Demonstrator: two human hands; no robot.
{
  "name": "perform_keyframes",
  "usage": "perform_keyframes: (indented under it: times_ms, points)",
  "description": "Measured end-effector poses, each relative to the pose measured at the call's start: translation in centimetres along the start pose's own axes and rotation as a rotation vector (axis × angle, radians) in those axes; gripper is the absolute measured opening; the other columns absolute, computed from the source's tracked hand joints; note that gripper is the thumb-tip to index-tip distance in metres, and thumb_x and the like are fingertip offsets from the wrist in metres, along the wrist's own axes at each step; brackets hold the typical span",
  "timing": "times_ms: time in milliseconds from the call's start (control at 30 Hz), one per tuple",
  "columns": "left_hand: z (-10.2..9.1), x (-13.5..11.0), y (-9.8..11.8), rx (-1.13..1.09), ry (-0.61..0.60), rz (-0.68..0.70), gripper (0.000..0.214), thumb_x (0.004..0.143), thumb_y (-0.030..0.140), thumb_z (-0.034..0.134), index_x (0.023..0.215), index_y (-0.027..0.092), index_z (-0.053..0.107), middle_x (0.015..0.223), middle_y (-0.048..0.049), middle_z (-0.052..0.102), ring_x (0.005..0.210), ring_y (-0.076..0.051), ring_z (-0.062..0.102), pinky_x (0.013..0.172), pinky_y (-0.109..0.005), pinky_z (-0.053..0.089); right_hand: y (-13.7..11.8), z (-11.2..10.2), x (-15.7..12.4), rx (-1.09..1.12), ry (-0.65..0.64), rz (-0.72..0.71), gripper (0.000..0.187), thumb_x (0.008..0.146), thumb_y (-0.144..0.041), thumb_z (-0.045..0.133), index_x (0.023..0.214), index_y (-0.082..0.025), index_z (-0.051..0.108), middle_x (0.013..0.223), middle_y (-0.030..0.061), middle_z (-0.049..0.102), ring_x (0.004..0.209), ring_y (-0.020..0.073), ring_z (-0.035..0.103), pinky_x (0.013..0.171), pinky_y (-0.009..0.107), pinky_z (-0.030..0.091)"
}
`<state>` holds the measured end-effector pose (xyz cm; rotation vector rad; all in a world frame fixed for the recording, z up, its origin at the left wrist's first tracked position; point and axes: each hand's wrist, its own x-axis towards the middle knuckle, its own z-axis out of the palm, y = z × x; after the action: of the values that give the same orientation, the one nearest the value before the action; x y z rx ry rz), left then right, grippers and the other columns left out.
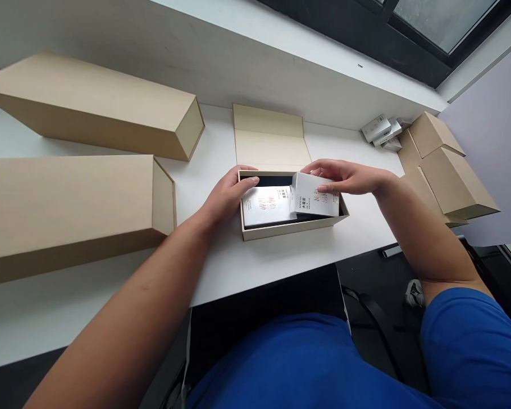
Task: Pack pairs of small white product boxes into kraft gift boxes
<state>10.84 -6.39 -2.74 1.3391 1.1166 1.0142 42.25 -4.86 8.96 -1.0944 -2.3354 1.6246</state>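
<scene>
R hand [344, 176] has the white printed cardboard carton [305, 193], thumb on top, fingers at far edge; grip narrow, on carton's far-right part. Carton's at R half of the open tan rectangular cardboard box [292, 228], sitting higher than the 2nd white printed carton [264, 207] in L half, its L end overlapping that one's R end. Long axis approx L-R, same as box's, but slightly skewed, R end nearer. R hand closer to it; L hand [227, 196] at box's far-L corner, thumb inside rim, fingers outside, i.e. holding box.
</scene>
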Motion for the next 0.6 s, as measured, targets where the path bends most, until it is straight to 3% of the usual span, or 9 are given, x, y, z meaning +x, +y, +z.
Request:
perform_keyframes:
  times_ms: [100,233,367,467,600]
  points:
    - [-0.1,0.0,-0.1,-0.034,-0.006,-0.044,0.046,0.08,0.055,0.071,0.114,0.024,0.067,0.116,-0.0074,0.071,0.107,-0.031,0.067,0.104,-0.052,0.053,-0.6,-0.9,0.3,-0.129,-0.06,0.036,0.072,0.095,-0.045,0.073,0.159,-0.028,0.045,0.129,0.0085,0.071,0.113,0.0213,0.07,0.091,0.036,0.063]
    - [-0.3,0.1,-0.4,-0.052,-0.016,-0.049,0.044,0.082,0.054,0.072,0.116,0.025,0.068,0.114,-0.0073,0.071,0.103,-0.031,0.067,0.097,-0.049,0.055,-1.5,-1.2,0.9,-0.263,-0.124,0.149,0.085,0.091,-0.039,0.072,0.168,-0.028,0.037,0.132,0.0095,0.071,0.118,0.0252,0.071,0.097,0.041,0.063]
    - [-0.3,0.1,-0.4,-0.056,-0.006,-0.058,0.044,0.08,0.054,0.073,0.114,0.025,0.069,0.112,-0.0072,0.071,0.102,-0.031,0.067,0.092,-0.046,0.055,-2.1,1.5,1.4,-0.419,-0.023,0.163,0.084,0.091,-0.037,0.069,0.169,-0.03,0.04,0.157,0.0106,0.06,0.14,0.0312,0.061,0.116,0.049,0.056]
    - [-0.2,0.1,-0.2,-0.053,0.005,-0.057,0.045,0.077,0.054,0.074,0.111,0.025,0.069,0.112,-0.008,0.072,0.103,-0.032,0.067,0.091,-0.046,0.054,-2.3,3.9,1.5,-0.573,0.048,0.127,0.078,0.094,-0.048,0.066,0.166,-0.027,0.046,0.165,0.0128,0.054,0.153,0.0365,0.05,0.127,0.057,0.044]
    - [-0.1,0.0,0.1,-0.047,0.025,-0.068,0.044,0.076,0.055,0.074,0.109,0.025,0.069,0.112,-0.0085,0.072,0.1,-0.032,0.067,0.086,-0.044,0.053,-2.4,5.2,2.0,-0.568,0.047,0.142,0.087,0.091,-0.066,0.067,0.165,-0.025,0.045,0.16,0.015,0.057,0.141,0.0354,0.058,0.113,0.051,0.052]
